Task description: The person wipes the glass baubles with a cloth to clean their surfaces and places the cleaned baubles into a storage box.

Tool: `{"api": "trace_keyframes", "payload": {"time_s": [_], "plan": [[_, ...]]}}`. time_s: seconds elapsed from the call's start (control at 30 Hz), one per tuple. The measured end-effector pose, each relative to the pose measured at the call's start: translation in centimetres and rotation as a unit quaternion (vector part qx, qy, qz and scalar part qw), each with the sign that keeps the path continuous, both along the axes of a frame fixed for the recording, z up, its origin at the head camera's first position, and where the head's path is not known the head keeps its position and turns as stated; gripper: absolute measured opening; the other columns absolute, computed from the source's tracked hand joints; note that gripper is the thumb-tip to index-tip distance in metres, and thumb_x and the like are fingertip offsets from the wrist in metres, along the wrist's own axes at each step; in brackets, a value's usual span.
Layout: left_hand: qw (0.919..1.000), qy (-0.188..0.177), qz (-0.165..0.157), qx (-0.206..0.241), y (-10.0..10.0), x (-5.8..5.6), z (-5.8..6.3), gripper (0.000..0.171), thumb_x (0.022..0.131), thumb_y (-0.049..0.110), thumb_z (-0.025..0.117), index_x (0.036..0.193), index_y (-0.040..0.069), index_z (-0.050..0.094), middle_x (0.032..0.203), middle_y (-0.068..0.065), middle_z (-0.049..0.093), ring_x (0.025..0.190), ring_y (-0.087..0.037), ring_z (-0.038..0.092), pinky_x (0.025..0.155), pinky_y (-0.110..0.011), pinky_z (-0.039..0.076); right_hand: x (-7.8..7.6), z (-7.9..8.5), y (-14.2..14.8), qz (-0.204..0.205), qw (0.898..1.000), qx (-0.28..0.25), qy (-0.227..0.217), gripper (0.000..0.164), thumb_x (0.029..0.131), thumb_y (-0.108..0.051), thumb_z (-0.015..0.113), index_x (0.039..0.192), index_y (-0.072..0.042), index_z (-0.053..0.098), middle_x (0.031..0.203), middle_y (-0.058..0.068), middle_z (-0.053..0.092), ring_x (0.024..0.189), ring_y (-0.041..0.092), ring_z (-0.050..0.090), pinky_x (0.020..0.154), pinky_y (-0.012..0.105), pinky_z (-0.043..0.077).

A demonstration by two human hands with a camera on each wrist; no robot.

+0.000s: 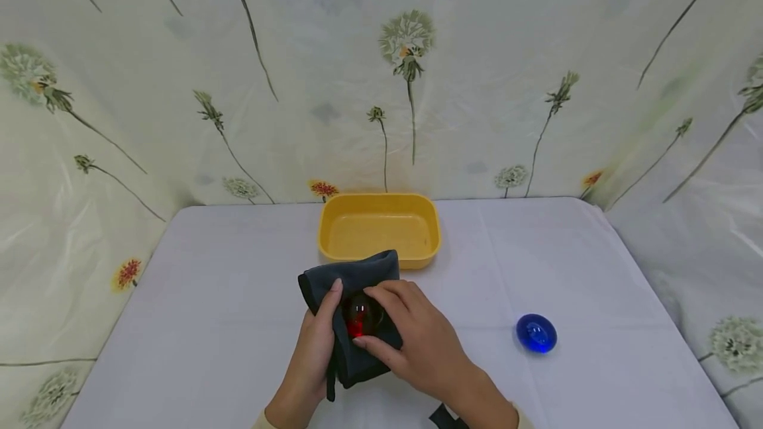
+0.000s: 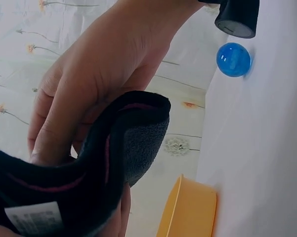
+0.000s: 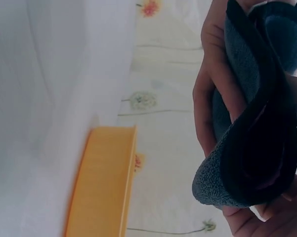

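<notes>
A dark grey-blue cloth [image 1: 372, 269] with black edging lies folded across my left hand [image 1: 311, 353], whose thumb presses on its front. On the cloth sits a shiny, see-through red ball [image 1: 359, 323]. My right hand [image 1: 426, 343] pinches this ball between thumb and fingers. In the left wrist view the cloth [image 2: 146, 148] curves up around the right fingers, and a white label [image 2: 35, 217] shows on it. The right wrist view has the left fingers [image 3: 222, 81] behind the cloth [image 3: 247, 64]. Both wrist views leave the red ball hidden.
A see-through blue ball [image 1: 536, 333] rests on the white-covered table [image 1: 226, 296], right of the hands. Behind the cloth stands a yellow basin [image 1: 429, 243] at the table's back edge. Flower-printed sheeting [image 1: 334, 85] hangs around the back and sides.
</notes>
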State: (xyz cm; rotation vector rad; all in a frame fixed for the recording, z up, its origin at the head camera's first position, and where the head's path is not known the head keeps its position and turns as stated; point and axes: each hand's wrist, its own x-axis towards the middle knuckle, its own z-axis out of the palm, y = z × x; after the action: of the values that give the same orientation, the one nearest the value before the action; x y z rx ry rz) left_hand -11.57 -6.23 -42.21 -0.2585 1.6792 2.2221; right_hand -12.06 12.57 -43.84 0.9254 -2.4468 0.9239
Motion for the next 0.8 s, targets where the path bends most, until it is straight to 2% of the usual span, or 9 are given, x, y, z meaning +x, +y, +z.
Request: {"api": "trace_keyframes", "payload": {"time_s": [0.13,0.33,0.57,0.7,0.8], "plan": [[0.9999,-0.008,-0.007,0.013,0.09,-0.02,-0.05,0.08,0.102,0.068,0.049,0.152,0.007,0.036,0.143,-0.016,0.051,0.118,-0.024,0.059,0.098,-0.038,0.055,-0.12,-0.1,0.05,-0.009,1.0,-0.009,0.004,0.06,0.094,-0.051,0.075,0.137,-0.011,0.062,0.124,0.002,0.061,0.111,0.015,0.058,0.093,0.03,0.056],[0.9997,-0.012,-0.018,0.014,0.26,0.03,-0.19,0.079,0.103,0.068,0.048,0.149,0.004,0.039,0.134,-0.015,0.058,0.109,-0.022,0.066,0.097,-0.038,0.056,-0.25,-0.12,0.1,-0.024,0.999,-0.015,-0.018,0.051,0.098,-0.052,0.069,0.127,-0.009,0.069,0.112,-0.002,0.059,0.098,0.011,0.054,0.083,0.025,0.055],[0.9997,-0.014,-0.018,-0.004,0.42,0.07,-0.13,0.077,0.104,0.066,0.047,0.149,0.005,0.037,0.136,-0.014,0.056,0.113,-0.021,0.064,0.098,-0.039,0.056,-0.22,-0.22,0.21,-0.045,0.999,-0.024,-0.018,0.038,0.103,-0.044,0.065,0.121,-0.011,0.075,0.104,-0.006,0.06,0.098,0.01,0.056,0.082,0.027,0.055],[0.9998,-0.013,-0.017,-0.005,0.57,0.2,-0.07,0.078,0.105,0.066,0.046,0.152,0.006,0.034,0.142,-0.015,0.052,0.12,-0.022,0.06,0.1,-0.042,0.055,-0.08,-0.18,0.23,-0.052,0.998,-0.032,-0.011,0.033,0.106,-0.038,0.063,0.119,-0.012,0.077,0.101,-0.007,0.061,0.094,0.009,0.056,0.078,0.023,0.054],[0.9997,-0.012,-0.016,-0.01,0.59,0.23,-0.07,0.079,0.104,0.066,0.045,0.155,0.007,0.031,0.149,-0.015,0.048,0.127,-0.025,0.056,0.102,-0.044,0.054,0.12,-0.11,0.34,-0.058,0.998,-0.031,-0.014,0.035,0.107,-0.037,0.061,0.125,-0.011,0.075,0.104,-0.006,0.065,0.096,0.009,0.057,0.08,0.023,0.056]]}}
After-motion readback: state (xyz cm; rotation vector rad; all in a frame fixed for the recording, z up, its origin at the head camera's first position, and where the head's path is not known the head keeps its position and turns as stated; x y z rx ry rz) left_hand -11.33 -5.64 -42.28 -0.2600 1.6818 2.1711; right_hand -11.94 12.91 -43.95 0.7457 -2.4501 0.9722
